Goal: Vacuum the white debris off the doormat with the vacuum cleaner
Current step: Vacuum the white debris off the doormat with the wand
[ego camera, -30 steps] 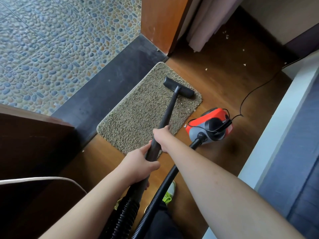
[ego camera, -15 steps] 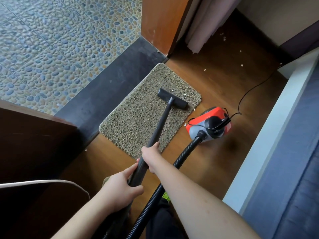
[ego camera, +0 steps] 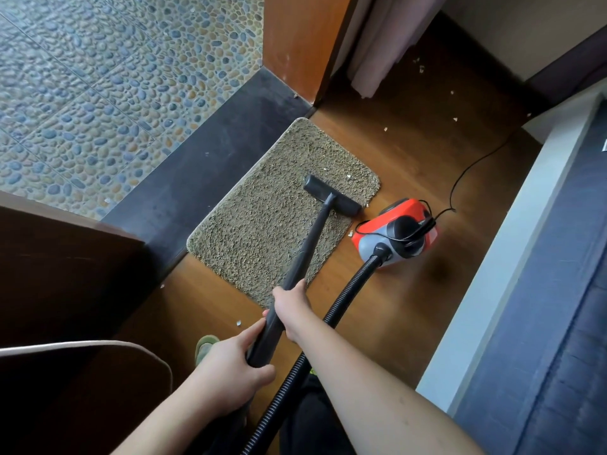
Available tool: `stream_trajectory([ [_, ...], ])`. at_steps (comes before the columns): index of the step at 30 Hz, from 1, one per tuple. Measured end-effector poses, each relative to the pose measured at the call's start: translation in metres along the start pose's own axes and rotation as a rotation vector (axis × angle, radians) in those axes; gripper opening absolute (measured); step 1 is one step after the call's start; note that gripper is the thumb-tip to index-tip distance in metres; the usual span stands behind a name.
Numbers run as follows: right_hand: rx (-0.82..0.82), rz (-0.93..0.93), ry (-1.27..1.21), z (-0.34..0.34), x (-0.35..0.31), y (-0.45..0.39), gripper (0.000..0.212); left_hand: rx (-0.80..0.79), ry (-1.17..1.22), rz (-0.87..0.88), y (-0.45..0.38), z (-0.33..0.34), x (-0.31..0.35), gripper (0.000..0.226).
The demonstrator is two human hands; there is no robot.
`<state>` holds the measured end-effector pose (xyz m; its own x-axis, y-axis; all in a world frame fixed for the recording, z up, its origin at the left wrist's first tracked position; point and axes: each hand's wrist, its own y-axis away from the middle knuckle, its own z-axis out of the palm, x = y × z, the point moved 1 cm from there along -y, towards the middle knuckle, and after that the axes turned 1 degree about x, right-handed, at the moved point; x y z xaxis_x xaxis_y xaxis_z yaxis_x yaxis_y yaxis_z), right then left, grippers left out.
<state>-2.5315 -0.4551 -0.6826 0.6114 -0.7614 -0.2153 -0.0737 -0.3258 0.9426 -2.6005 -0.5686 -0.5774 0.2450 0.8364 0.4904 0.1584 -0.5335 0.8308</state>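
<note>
Both hands, left hand (ego camera: 230,366) and right hand (ego camera: 292,307), grip the wand (ego camera: 305,254), fingers wrapped around it. A white bit (ego camera: 349,176) at the doormat's (ego camera: 262,218) two o'clock corner could get missed.

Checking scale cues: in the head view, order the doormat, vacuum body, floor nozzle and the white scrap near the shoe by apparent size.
1. doormat
2. vacuum body
3. floor nozzle, close to the body in length but far thinner
4. white scrap

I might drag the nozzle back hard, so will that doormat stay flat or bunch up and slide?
The doormat looks thin and soft, so it would probably flop if lifted. It lies loose on smooth wooden floor, so it may well slide or wrinkle under the nozzle.
</note>
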Motion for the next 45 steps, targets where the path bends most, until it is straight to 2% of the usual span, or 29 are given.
stream_trajectory([
  [15,0.053,0.001,-0.038,-0.033,-0.036,-0.020,0.070,0.004,-0.008,0.041,-0.037,0.009,0.044,0.084],
  [21,0.058,0.045,0.045,-0.023,-0.025,-0.023,0.080,0.010,-0.047,0.045,-0.031,0.011,0.036,0.081],
  [30,0.041,0.054,0.043,-0.013,-0.002,-0.013,0.076,-0.008,-0.023,0.024,-0.016,0.018,0.011,0.078],
  [38,0.037,0.024,0.072,-0.002,0.015,0.000,0.063,-0.029,-0.044,-0.004,-0.004,0.016,-0.013,0.085],
  [45,0.053,-0.002,0.089,-0.004,0.006,0.002,0.068,-0.038,0.002,0.000,-0.010,0.015,-0.013,0.084],
])
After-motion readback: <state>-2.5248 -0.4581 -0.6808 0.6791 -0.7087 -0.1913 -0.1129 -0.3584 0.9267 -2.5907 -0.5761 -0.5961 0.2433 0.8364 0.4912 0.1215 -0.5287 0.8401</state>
